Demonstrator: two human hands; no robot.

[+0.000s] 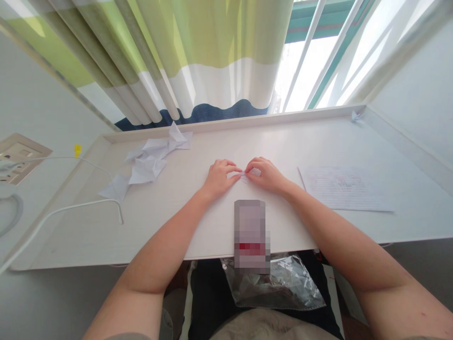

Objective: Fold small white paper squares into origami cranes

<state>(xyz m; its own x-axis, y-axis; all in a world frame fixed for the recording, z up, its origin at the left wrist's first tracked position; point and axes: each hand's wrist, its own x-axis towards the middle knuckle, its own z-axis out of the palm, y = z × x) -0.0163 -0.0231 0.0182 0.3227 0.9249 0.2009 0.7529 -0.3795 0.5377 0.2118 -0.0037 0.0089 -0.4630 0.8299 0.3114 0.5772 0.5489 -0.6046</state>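
Note:
Near the middle of the white desk, a small piece of folded white paper (244, 178) sits between my two hands. My left hand (222, 177) pinches its left side with thumb and forefinger. From the other side, my right hand (264, 174) is closed on the paper too, its fingertips nearly meeting the left ones. Most of the paper is hidden behind my fingers. Just below my hands, at the desk's front edge, is a pixelated upright rectangle (249, 219); what it is cannot be made out.
Several folded white paper shapes (148, 163) lie at the back left. A stack of lined sheets (343, 186) is on the right, and a small folded paper (356, 116) sits in the far right corner. A white cable (85, 204) crosses the left side. A clear plastic bag (283, 288) rests on my lap.

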